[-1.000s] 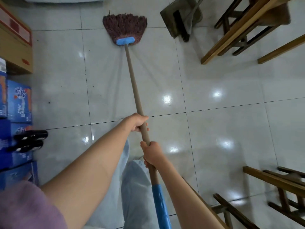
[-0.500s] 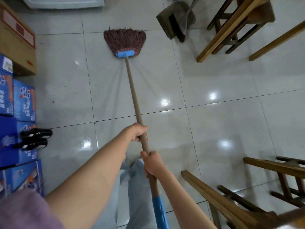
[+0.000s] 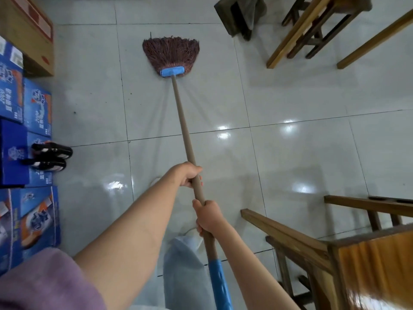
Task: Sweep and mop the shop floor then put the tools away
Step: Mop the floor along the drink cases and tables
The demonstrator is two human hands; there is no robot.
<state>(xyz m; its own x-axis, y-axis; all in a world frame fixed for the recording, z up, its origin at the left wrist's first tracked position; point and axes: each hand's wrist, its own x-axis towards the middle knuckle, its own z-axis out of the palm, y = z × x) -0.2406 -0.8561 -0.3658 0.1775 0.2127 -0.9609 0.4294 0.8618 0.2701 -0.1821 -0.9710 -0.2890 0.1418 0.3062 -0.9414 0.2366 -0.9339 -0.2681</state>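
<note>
Mid-floor, left hand (image 3: 188, 174) and right hand (image 3: 209, 217) both wrapped round the mop handle (image 3: 182, 121). Mop head (image 3: 171, 53) flat on wet tiles (image 3: 301, 104), well ahead. Risk: slipping; handle end clipping chair (image 3: 290, 238) beside.

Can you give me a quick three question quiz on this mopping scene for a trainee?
1. True or false: both hands grip the mop handle.
2. Which hand sits farther down the handle toward the mop head? A) left hand B) right hand
3. Fill in: the dustpan stands on the floor near the wooden ____ at the top right.

Key: 1 true. 2 A: the left hand is ahead, the right hand behind it, above the blue sleeve on the handle. 3 stool.
</note>
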